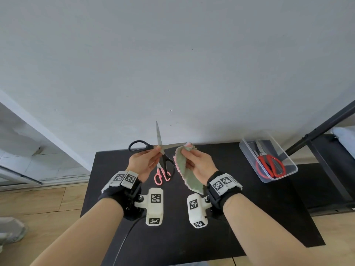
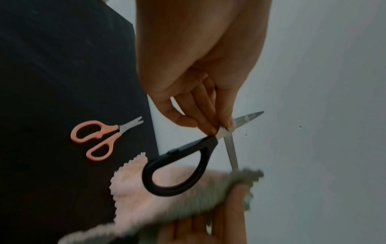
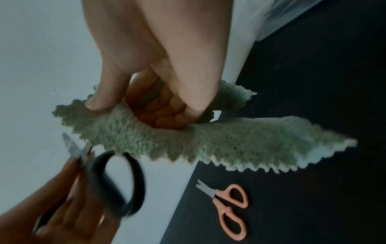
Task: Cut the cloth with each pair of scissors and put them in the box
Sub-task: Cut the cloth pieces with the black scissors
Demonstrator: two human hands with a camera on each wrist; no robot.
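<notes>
My left hand [image 1: 146, 160] pinches the black-handled scissors [image 1: 163, 150] near their pivot, above the black table. Their blades stand wide apart, one pointing up and one pointing right towards the cloth. My right hand [image 1: 196, 160] grips the green cloth [image 1: 190, 177], pink on its back, by the top edge; the rest hangs down. The left wrist view shows one blade tip of the black scissors [image 2: 179, 165] meeting the cloth [image 2: 167, 204]. Small pink scissors [image 1: 161, 175] lie on the table between my hands. Red scissors [image 1: 270, 166] lie in the clear plastic box [image 1: 247, 148] at the right.
The black table [image 1: 249, 217] stands against a pale wall, its far edge just beyond my hands. A black pole [image 1: 326, 123] slants up at the far right beside the box. Wooden floor shows at the left. The pink scissors [image 3: 227, 208] lie near the table's far edge.
</notes>
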